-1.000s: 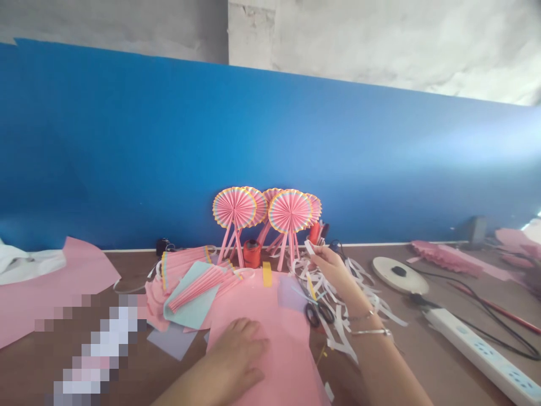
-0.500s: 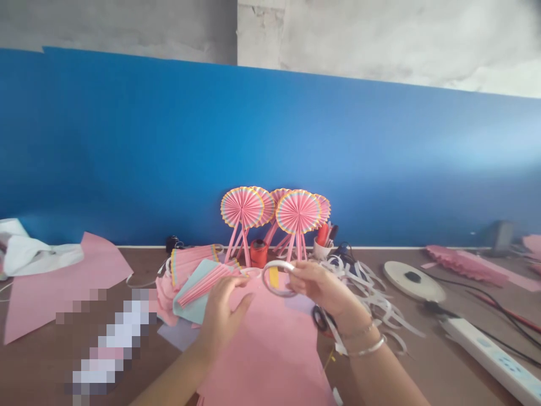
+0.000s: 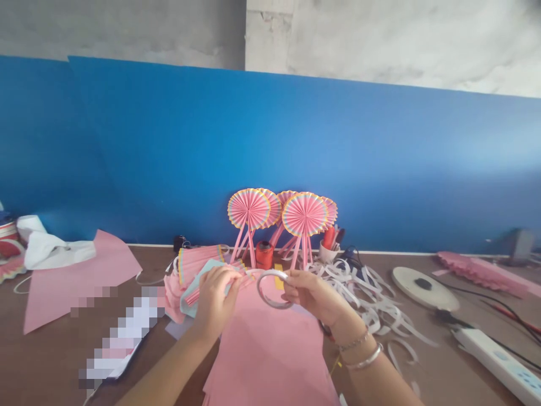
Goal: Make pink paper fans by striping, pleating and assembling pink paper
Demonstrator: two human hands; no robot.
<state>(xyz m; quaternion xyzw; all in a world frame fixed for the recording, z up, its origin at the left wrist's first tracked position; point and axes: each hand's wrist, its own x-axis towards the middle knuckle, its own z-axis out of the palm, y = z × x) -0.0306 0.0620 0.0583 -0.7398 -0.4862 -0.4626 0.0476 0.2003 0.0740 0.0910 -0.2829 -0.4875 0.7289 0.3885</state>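
Note:
A narrow roll of white tape (image 3: pixel 262 293) is pinched at its right side by my right hand (image 3: pixel 315 296), above the pink paper. My left hand (image 3: pixel 214 296) curls round a pleated pink paper strip (image 3: pixel 247 281), whose ends show on either side of the fingers. Beneath that hand lie a light-blue sheet (image 3: pixel 210 267) and a pleated pink piece with a striped border (image 3: pixel 200 264). Between and below both hands is a stack of pink paper sheets (image 3: pixel 270 349).
Round pink paper fans (image 3: pixel 249 208) stand at the back against a blue panel (image 3: pixel 169 141). By them are a red spool (image 3: pixel 264 256) and a white cup with tools (image 3: pixel 328 254). Rightward lie curled white strips (image 3: pixel 372 299), a round cream disc (image 3: pixel 425 290) and a power strip (image 3: pixel 499 361).
My left hand has gone from spread fingers beside the pleated strip to closing on it. The tape roll has dropped slightly in my right hand. The whole view has shifted a little.

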